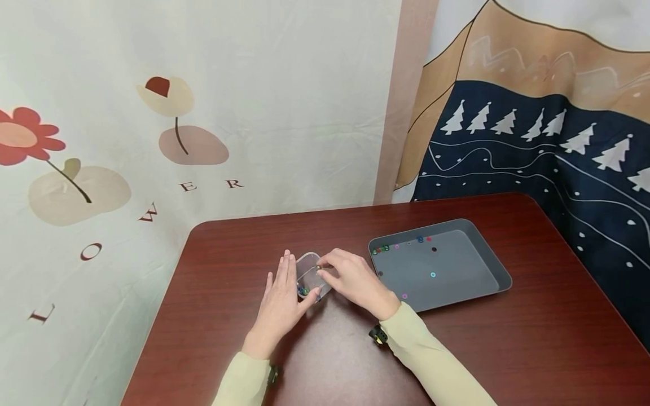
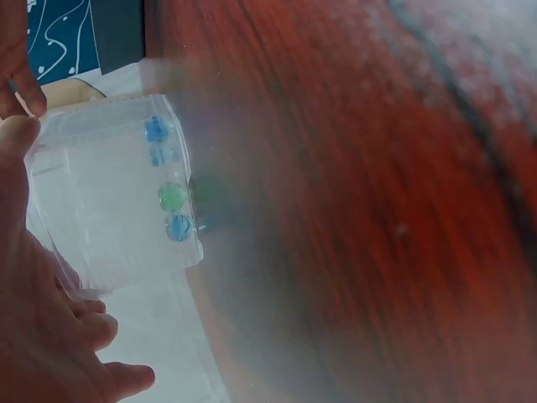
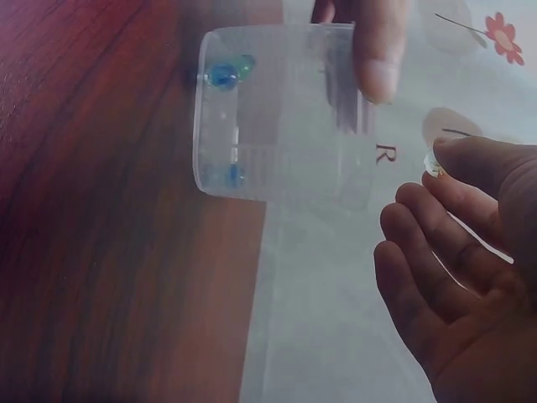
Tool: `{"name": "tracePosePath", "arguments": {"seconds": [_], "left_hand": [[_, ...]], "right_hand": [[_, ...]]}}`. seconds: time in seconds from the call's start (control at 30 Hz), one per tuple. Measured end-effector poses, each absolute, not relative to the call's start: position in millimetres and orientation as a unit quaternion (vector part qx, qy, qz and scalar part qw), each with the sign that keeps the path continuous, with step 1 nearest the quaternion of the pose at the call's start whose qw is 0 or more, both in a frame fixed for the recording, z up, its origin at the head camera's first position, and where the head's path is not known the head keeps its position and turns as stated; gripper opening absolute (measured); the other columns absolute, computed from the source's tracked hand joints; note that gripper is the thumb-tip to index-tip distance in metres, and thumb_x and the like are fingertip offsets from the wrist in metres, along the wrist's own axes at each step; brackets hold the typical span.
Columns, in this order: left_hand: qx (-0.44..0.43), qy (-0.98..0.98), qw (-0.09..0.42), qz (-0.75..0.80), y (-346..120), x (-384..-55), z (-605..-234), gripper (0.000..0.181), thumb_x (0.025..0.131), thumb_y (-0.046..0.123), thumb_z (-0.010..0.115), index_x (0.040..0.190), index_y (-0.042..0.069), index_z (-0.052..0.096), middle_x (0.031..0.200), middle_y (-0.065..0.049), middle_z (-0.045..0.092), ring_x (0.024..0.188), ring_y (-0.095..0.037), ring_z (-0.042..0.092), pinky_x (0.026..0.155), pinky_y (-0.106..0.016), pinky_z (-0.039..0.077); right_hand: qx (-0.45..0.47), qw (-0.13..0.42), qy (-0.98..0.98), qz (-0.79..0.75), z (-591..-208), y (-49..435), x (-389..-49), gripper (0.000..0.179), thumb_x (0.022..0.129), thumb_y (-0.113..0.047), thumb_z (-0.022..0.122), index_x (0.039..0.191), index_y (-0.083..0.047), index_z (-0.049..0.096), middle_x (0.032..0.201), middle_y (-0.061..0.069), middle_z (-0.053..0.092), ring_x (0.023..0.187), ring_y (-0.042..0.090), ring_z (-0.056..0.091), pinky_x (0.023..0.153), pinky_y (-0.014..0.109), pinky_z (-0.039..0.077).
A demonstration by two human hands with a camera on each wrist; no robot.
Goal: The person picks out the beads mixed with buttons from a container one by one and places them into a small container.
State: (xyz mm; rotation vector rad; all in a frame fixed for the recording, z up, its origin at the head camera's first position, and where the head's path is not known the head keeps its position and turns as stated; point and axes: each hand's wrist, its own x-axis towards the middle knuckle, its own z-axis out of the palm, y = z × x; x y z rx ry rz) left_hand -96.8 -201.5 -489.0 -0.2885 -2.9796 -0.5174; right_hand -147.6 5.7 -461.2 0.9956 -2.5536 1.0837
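A clear plastic box point(image 1: 311, 278) stands on the table, with a few blue and green glass marbles point(image 2: 173, 197) lying along its bottom. My left hand point(image 1: 278, 305) holds the box between its thumb and fairly straight fingers, which lie along the left side. Above the box's right part is my right hand point(image 1: 358, 283). Between thumb and index finger it pinches a small clear marble point(image 3: 432, 164) with a bit of colour inside; the other fingers are loosely bent. The hand partly hides the box's right edge in the head view.
Right of the hands lies a dark grey tray point(image 1: 472, 265). Several marbles sit by its far-left corner, with small coloured rings such as a light blue ring point(image 1: 433, 274) scattered inside. The reddish-brown table point(image 1: 223, 338) meets printed curtains point(image 1: 304, 113) behind.
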Motion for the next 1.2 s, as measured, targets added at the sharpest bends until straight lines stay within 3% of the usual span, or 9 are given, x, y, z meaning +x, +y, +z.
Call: {"name": "tracePosePath", "arguments": {"seconds": [0.7,1.0,1.2], "left_hand": [[-0.104,-0.979,0.062,-0.161,-200,-96,-486,0.096,0.097,0.051,0.064,0.158,-0.012,0.025,0.168,-0.025,0.019,0.154,-0.041,0.024,0.118,-0.066,0.025],[-0.107,-0.978,0.066,-0.168,-198,-95,-489,0.097,0.096,0.051,0.066,0.157,-0.013,0.027,0.168,-0.026,0.019,0.154,-0.041,0.025,0.117,-0.069,0.025],[-0.102,-0.978,0.064,-0.172,-199,-96,-489,0.097,0.096,0.051,0.066,0.157,-0.013,0.026,0.169,-0.025,0.019,0.154,-0.041,0.024,0.117,-0.068,0.024]], "right_hand": [[0.365,0.111,-0.881,0.278,-464,-1,-144,0.017,0.096,-0.022,0.077,0.110,-0.013,0.077,0.105,-0.002,0.071,0.094,0.013,0.066,0.082,0.028,0.056],[0.335,0.117,-0.875,0.329,-462,25,-133,0.018,0.098,-0.025,0.074,0.112,-0.015,0.076,0.105,-0.005,0.070,0.095,0.010,0.065,0.082,0.030,0.056],[0.310,0.143,-0.874,0.346,-457,59,-123,0.020,0.098,-0.027,0.073,0.114,-0.015,0.076,0.110,-0.004,0.070,0.102,0.012,0.066,0.090,0.034,0.056]]}}
